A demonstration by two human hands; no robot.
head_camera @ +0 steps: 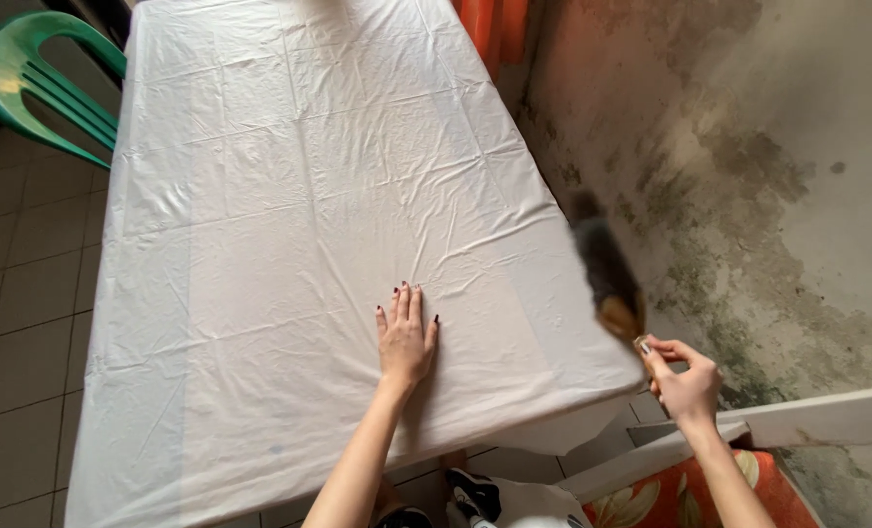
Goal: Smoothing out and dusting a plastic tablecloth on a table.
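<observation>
I see the left hand (405, 337) pressed flat, fingers spread, on the white tablecloth (289, 196); the right hand (685, 383) is clamped on a blurred dark brush (607, 279) beside the table's right edge

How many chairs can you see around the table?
2: a green plastic chair at the table's far left corner, and a floral-cushioned chair near the right hand. Others may be hidden.

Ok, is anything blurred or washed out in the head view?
Head view: the dark brush in the right hand is smeared by motion blur; the left hand, flat on the white cloth, is sharp; the cloth's far end is near overexposed; light is soft, shadows faint.
</observation>
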